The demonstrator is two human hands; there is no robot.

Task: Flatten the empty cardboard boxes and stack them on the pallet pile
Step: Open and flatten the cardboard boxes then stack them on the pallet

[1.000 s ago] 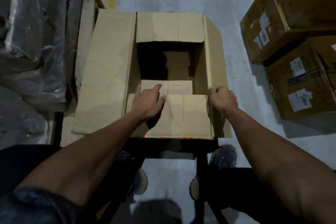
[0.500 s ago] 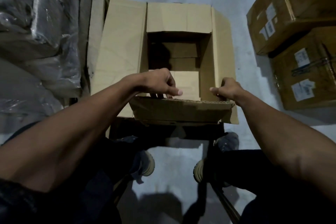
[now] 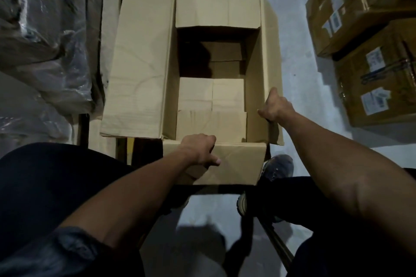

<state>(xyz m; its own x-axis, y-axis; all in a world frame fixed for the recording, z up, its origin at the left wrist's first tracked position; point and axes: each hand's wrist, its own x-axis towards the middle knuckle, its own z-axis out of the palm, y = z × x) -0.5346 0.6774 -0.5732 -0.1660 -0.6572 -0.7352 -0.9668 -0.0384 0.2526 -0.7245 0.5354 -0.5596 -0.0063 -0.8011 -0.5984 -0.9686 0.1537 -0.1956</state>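
Head view. An open cardboard box [image 3: 216, 87] stood directly in front of the person, mouth facing up toward the camera, its long axis running away from the viewer. It was plain tan corrugated board, creased and unprinted. Its four top flaps were folded outward: the broad left flap [image 3: 139, 63] lay spread nearly flat, the far flap [image 3: 217, 7] tilted away, the right flap [image 3: 271, 56] hung steeply, and the near flap [image 3: 236, 162] folded down toward the person. Inside, the bottom flaps appeared partly loose, with a dark gap in the far half.

The left hand [image 3: 200, 149] rested over the near rim, fingers curled down over the near flap and gripping it. The right hand [image 3: 275, 107] gripped the right wall's top edge, thumb extended along the fold.

Sealed, labelled boxes [image 3: 369, 51] stood well apart on the right; plastic-wrapped goods [image 3: 45, 40] lay to the left. One shoe [image 3: 278, 167] showed below the box on the grey floor [image 3: 299, 69].
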